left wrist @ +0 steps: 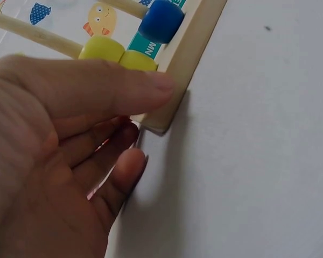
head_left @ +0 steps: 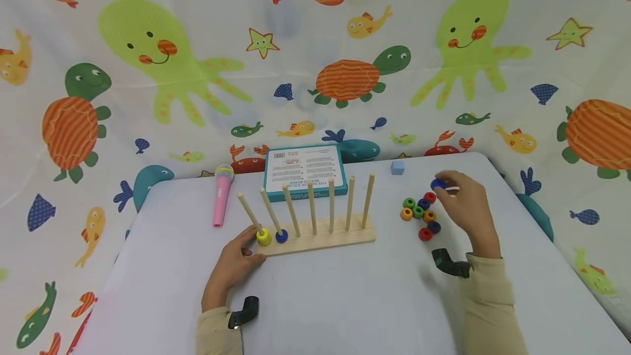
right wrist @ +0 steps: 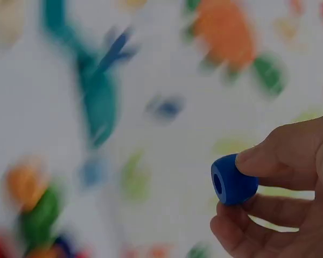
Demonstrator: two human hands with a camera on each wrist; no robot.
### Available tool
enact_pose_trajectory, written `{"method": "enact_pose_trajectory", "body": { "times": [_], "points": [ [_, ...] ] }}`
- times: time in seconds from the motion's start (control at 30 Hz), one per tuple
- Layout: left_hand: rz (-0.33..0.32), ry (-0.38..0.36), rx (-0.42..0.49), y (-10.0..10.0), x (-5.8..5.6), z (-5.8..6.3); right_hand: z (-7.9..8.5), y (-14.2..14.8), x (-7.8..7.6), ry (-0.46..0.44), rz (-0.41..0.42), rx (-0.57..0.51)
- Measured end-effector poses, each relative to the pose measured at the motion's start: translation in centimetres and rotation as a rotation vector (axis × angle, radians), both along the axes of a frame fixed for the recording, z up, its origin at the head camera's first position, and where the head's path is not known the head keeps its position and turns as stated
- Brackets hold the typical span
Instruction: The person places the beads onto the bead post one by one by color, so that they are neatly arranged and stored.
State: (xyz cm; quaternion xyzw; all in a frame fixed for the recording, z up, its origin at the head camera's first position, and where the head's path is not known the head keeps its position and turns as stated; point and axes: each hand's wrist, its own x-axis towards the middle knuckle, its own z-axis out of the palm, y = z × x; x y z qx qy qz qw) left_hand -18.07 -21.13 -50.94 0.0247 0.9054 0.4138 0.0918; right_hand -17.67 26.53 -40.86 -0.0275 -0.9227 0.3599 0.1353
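A wooden peg stand [head_left: 320,241] with a row of upright pegs lies on the table. My left hand [head_left: 235,263] holds its left end, the thumb [left wrist: 126,91] along the front edge and other fingers behind the corner. Two yellow beads [left wrist: 102,49] sit on the leftmost peg, and one blue bead [head_left: 281,236] is on the peg beside it. Over at the right, my right hand [head_left: 465,204] pinches another blue bead [right wrist: 239,181] between thumb and fingers, its hole showing in the right wrist view. Just left of that hand lie loose red, green, orange and dark blue beads [head_left: 418,212].
Behind the stand lies a teal-and-white box [head_left: 304,166] with printed text. A pink toy microphone [head_left: 223,196] is at the left, and a light blue cube [head_left: 397,167] sits near the back edge. A sea-animal curtain [head_left: 315,32] hangs behind the white table [head_left: 345,300].
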Motion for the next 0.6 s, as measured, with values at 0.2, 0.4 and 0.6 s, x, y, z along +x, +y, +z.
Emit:
{"method": "enact_pose_trajectory", "body": {
  "times": [0.2, 0.4, 0.6],
  "points": [
    [0.007, 0.002, -0.009, -0.3, 0.1, 0.1, 7.7, -9.4, 0.9, 0.377, 0.37, -0.042],
    [-0.003, 0.032, 0.011, -0.3, 0.1, 0.1, 9.3, -19.5, -0.7, 0.386, 0.745, -0.021],
    [-0.005, 0.051, 0.01, -0.3, 0.1, -0.1, 8.9, -24.7, -2.4, 0.256, 0.815, 0.085]
  ]
}}
